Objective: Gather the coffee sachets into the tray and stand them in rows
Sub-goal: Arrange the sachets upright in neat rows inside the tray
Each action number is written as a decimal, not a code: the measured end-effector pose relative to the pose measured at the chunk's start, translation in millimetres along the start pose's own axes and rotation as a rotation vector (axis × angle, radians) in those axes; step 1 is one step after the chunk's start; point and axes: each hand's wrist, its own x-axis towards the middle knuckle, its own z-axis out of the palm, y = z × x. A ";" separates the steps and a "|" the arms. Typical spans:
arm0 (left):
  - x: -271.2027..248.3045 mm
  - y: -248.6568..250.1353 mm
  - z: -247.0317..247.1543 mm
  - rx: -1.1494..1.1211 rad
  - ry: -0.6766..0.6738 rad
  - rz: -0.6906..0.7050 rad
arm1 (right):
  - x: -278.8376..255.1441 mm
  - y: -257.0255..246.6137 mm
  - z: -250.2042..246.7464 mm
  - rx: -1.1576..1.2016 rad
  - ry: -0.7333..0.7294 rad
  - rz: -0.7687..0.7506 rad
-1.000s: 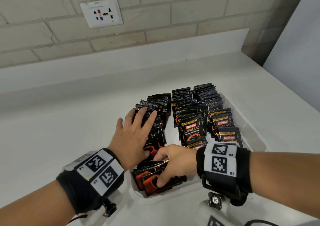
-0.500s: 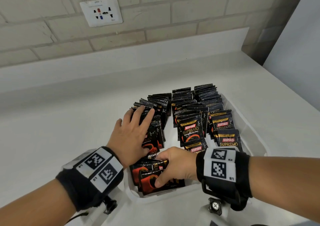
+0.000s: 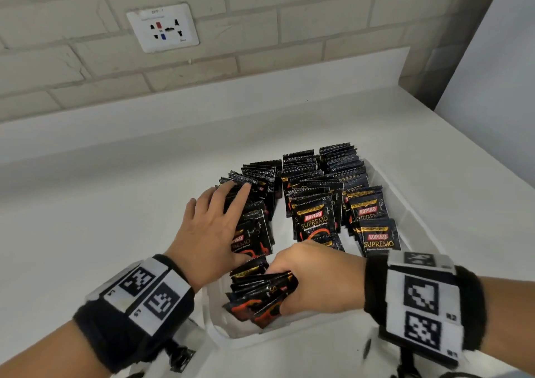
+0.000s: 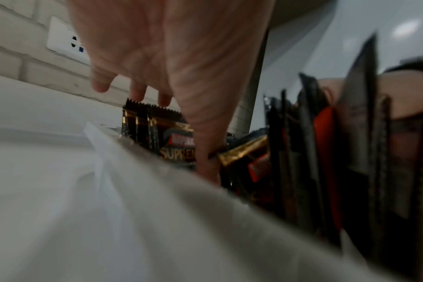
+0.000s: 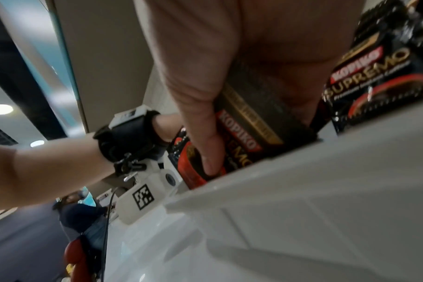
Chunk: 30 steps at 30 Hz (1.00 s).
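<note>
Now the right hand point(image 3: 315, 283) grips a loose bundle of sachets point(image 3: 260, 293) at the near end of the tray point(image 3: 405, 204), while the left hand point(image 3: 211, 230), fingers straight, presses back the left row point(image 3: 254, 192). Best tip the bundle upright, then slide it against that row.

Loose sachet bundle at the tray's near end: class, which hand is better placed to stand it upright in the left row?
Right. The right hand already grips the loose bundle; the left hand lies flat, bracing the left row.
</note>
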 end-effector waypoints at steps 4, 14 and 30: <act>-4.5 -7.4 3.0 -0.098 0.058 -0.030 | -16.0 4.6 -14.6 0.059 0.075 0.005; -1.3 -18.8 -48.3 -0.652 0.188 -0.110 | -95.7 40.5 -46.7 0.503 0.496 0.158; 100.0 13.1 -60.2 -0.354 -0.357 -0.054 | -129.8 38.8 -55.2 0.645 0.588 0.235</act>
